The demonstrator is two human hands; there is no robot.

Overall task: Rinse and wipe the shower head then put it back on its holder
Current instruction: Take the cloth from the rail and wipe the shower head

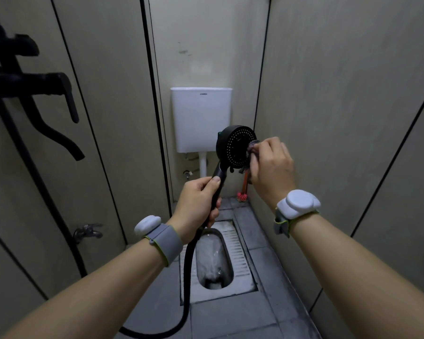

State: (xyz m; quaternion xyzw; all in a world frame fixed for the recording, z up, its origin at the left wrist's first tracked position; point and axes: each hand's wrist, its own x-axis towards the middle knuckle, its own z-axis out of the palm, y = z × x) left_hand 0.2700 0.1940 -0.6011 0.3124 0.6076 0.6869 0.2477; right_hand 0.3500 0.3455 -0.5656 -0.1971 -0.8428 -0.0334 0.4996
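A head-worn camera looks down a narrow toilet stall. The left hand (196, 206) is curled firmly round the handle of a black shower head (235, 148), held up at chest level in front of the white cistern (201, 118). The round spray face, dotted with small nozzles, is turned toward the right. The right hand (269, 167) pinches a small dark cloth (251, 149) against the right edge of that face, so the wiping step appears to be in hand.

The shower head looks like hard, rigid plastic or metal, probably light, and likely slick if wet. The handle is the natural place to grip, as the left hand does. The black hose (187, 265) hangs from the bottom of the handle, loops down to the floor and will probably drag and tug a little when the head is lifted. The cloth is soft and bunched.

Below is a squat toilet pan (214, 260) set in grey floor tiles (267, 265), which look damp. Pale wall panels (340, 94) close in on both sides. On the left wall are black shower fittings (30, 84), where the holder probably sits, though I cannot make it out for certain, and a small metal tap (87, 232) lower down. A red brush (242, 195) stands in the far corner. Both wrists carry white-and-grey bands.
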